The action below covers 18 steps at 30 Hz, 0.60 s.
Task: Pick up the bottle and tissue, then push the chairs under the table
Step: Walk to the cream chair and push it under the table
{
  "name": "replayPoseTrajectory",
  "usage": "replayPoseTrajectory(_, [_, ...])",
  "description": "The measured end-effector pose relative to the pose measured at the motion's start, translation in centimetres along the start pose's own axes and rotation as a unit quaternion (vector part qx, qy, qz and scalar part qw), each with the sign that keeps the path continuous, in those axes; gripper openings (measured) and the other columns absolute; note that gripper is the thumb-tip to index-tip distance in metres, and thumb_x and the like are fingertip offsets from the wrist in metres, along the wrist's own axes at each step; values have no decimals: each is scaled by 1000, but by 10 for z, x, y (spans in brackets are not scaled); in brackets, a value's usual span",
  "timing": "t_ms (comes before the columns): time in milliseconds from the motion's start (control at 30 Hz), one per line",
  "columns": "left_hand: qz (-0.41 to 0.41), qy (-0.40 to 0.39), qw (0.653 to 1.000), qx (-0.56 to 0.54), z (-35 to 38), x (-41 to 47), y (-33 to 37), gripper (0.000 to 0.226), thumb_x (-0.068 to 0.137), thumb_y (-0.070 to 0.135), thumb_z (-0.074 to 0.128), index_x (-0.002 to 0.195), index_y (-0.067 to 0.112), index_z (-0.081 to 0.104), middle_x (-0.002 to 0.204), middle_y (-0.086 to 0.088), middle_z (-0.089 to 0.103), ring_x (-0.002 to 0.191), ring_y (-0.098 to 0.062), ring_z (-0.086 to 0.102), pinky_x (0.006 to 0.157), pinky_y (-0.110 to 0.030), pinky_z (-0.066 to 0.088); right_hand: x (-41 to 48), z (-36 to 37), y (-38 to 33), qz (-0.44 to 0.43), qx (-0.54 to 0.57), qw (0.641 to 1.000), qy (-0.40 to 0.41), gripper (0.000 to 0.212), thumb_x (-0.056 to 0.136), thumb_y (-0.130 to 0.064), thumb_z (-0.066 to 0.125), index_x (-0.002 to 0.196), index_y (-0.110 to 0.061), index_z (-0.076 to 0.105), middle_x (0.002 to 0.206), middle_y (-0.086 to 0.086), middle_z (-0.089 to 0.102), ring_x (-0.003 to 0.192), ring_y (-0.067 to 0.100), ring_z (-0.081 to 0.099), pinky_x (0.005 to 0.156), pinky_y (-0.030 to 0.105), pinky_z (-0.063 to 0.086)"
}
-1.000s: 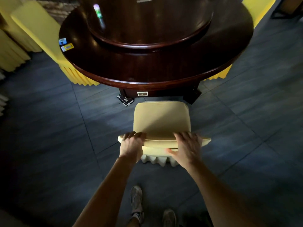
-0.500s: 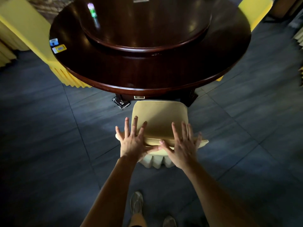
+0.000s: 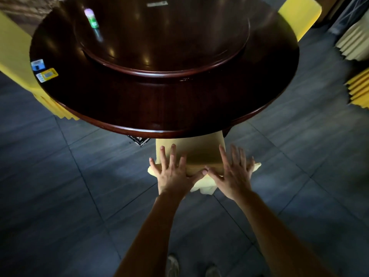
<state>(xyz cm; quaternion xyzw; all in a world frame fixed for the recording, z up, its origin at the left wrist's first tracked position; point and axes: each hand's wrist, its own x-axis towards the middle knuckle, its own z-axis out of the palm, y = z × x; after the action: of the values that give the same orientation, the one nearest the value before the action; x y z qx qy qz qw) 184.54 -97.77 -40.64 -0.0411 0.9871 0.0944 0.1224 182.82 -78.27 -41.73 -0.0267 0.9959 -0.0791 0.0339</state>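
A yellow-covered chair (image 3: 201,154) stands in front of me, its seat partly under the rim of the round dark wooden table (image 3: 163,108). My left hand (image 3: 175,172) and my right hand (image 3: 233,172) lie flat against the top of its backrest, fingers spread, thumbs almost touching. A small bottle (image 3: 91,18) with a green label and pale cap stands on the raised turntable (image 3: 165,47) at the far left. A flat pale item (image 3: 157,4), perhaps the tissue, lies at the turntable's far edge.
Two small packets, one blue (image 3: 38,64) and one yellow (image 3: 47,74), lie on the table's left edge. Other yellow chairs stand at the left (image 3: 16,62), far right (image 3: 299,15) and right edge (image 3: 357,88). Dark tiled floor surrounds me; my shoes (image 3: 172,266) show below.
Both hands went from gripping the backrest to lying flat with spread fingers. The chair has slid forward, its seat now partly under the table, and I have stepped closer.
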Motion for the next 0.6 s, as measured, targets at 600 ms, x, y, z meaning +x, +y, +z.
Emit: replayPoseTrajectory(600, [-75,1,997,-3,-33,114,22,108,67,102,19,149,35,37,168,1,9,153,-28,-14,118,-65,-7,127,-10,15,-78,29,996,12,91,82,-84,27,155,-29,27,163,8,26,151,26,16,114,63,13])
